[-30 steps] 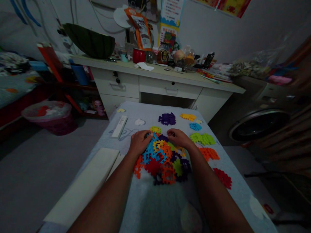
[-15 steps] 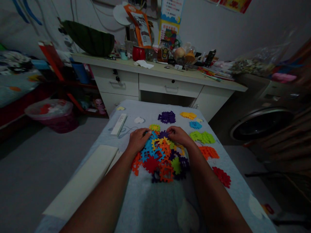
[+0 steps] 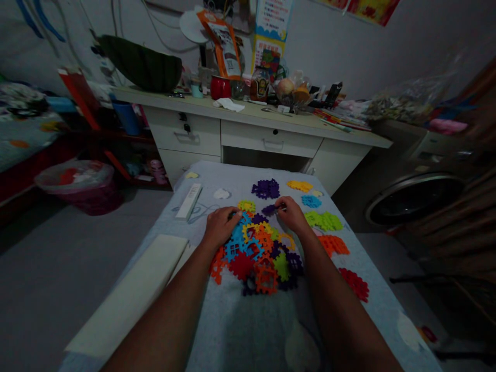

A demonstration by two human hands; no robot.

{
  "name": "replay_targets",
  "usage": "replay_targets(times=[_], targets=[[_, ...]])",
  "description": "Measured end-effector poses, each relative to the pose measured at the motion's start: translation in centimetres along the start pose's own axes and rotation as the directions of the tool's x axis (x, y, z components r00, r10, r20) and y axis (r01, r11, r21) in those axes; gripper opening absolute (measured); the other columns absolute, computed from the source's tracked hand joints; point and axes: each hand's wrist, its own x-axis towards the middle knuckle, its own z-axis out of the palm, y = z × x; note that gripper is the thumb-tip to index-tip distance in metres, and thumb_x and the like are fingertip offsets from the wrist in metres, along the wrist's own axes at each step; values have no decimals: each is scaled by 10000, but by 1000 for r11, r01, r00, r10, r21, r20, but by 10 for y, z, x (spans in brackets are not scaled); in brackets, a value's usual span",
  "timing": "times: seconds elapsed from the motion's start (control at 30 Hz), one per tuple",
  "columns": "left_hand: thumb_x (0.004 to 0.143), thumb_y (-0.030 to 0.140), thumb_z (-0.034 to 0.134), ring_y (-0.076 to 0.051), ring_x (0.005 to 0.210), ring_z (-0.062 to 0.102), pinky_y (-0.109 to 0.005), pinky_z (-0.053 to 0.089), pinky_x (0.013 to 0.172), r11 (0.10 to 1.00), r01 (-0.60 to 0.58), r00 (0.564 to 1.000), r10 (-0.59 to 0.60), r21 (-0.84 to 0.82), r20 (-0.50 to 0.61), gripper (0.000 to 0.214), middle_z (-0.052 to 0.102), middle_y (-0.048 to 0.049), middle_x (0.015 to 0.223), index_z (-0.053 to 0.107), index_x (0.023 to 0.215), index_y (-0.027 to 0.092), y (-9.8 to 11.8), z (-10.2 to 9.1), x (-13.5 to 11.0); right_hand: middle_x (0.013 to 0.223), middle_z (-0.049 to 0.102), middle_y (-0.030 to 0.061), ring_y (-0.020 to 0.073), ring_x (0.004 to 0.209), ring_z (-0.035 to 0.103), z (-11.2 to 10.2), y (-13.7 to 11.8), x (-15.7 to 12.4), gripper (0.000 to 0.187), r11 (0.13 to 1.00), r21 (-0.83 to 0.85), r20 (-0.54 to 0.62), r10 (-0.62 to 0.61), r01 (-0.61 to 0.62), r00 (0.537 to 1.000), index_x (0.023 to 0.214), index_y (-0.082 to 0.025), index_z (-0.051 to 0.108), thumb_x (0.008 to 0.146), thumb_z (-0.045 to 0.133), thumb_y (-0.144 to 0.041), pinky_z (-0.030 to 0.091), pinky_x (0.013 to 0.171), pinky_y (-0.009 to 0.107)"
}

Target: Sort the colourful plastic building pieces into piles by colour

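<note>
My right hand point(image 3: 291, 214) pinches a purple gear-edged plastic building piece point(image 3: 269, 210), held just above the far edge of a mixed pile. The pile holds blue pieces point(image 3: 233, 249), orange pieces point(image 3: 266, 278), a red piece point(image 3: 241, 265), green, yellow and more purple ones. At the pile's far left edge my left hand point(image 3: 221, 226) rests with fingers curled and thumb close to them. Something dark shows between its thumb and fingers, too small to make out. A yellow-green piece point(image 3: 247, 206) lies between the hands.
Beyond and to the right lie sorted groups: purple point(image 3: 265, 188), yellow point(image 3: 299, 185), blue point(image 3: 311, 201), green point(image 3: 323, 220), orange point(image 3: 334, 244) and red point(image 3: 354, 284). A long white box point(image 3: 132, 294) and a smaller one point(image 3: 189, 201) lie left. A cluttered desk point(image 3: 248, 111) stands behind.
My right hand has lifted a purple piece off the far side of the pile and moved slightly right and away. My left hand stays almost in place.
</note>
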Motion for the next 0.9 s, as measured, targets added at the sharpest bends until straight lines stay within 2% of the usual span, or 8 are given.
replay_targets(times=[0.1, 0.2, 0.33, 0.43, 0.53, 0.63, 0.77, 0.9], targets=[[906, 485, 446, -241, 1104, 629, -412, 392, 1031, 1000, 1, 1000, -1, 13, -1, 377, 731, -41, 1125, 707, 1055, 256, 0, 0, 0, 935, 557, 36, 150, 825, 548, 3, 7, -2, 311, 991, -134, 85, -8, 19, 996, 836, -174, 612, 612, 475, -7, 433, 818, 286], [911, 482, 450, -241, 1112, 623, -414, 393, 1028, 1000, 5, 1000, -6, 22, 12, 371, 728, -43, 1135, 703, 1065, 258, 1, 0, 0, 1007, 575, 50, 150, 828, 540, 4, 11, -5, 367, 977, -215, 140, 28, 3, 990, 952, -173, 635, 646, 511, -13, 434, 845, 294], [911, 463, 470, -245, 1114, 624, -427, 383, 1040, 999, 19, 1000, -19, 31, 14, 349, 727, -41, 1145, 700, 1074, 256, 3, -1, -1, 1077, 596, 75, 155, 831, 546, 6, 12, -7, 445, 967, -253, 190, 75, -25, 979, 1129, -165, 620, 702, 556, -57, 437, 842, 298], [908, 454, 486, -237, 1128, 621, -412, 387, 1041, 1000, 17, 1000, -17, 24, 12, 334, 726, -35, 1157, 699, 1079, 263, 4, -1, -1, 1061, 612, 63, 145, 798, 545, 6, 13, -8, 484, 967, -250, 204, 110, -57, 973, 1166, -170, 607, 695, 572, -62, 439, 817, 287], [907, 458, 486, -234, 1123, 623, -403, 393, 1035, 1000, 9, 1000, -10, 22, 15, 339, 729, -37, 1142, 700, 1078, 258, 3, -1, -1, 1041, 620, 50, 142, 777, 546, 5, 14, -4, 467, 974, -217, 145, 104, -71, 984, 1155, -179, 602, 697, 580, -86, 446, 798, 285], [907, 467, 484, -240, 1098, 633, -412, 395, 1028, 999, 9, 1000, -9, 36, 8, 350, 732, -47, 1124, 701, 1076, 250, 1, 0, -1, 1062, 626, 57, 161, 821, 556, 6, 9, 10, 398, 980, -195, 38, 42, -34, 998, 1109, -184, 607, 713, 604, -138, 451, 822, 303], [906, 468, 496, -235, 1116, 624, -406, 393, 1034, 1000, 7, 1000, -7, 25, 3, 339, 728, -38, 1139, 695, 1081, 256, -1, 2, 0, 1035, 642, 78, 207, 932, 567, 14, -5, 44, 276, 972, -229, -53, -55, 42, 997, 1008, -174, 626, 732, 635, -175, 430, 910, 350], [903, 449, 509, -225, 1111, 627, -391, 397, 1036, 1000, 3, 1000, -3, 8, 6, 312, 731, -27, 1133, 699, 1061, 258, 0, 1, 0, 1050, 656, 83, 231, 999, 558, 32, -15, 78, 220, 953, -303, -111, -45, 10, 993, 985, -187, 629, 765, 641, -185, 391, 964, 380]])
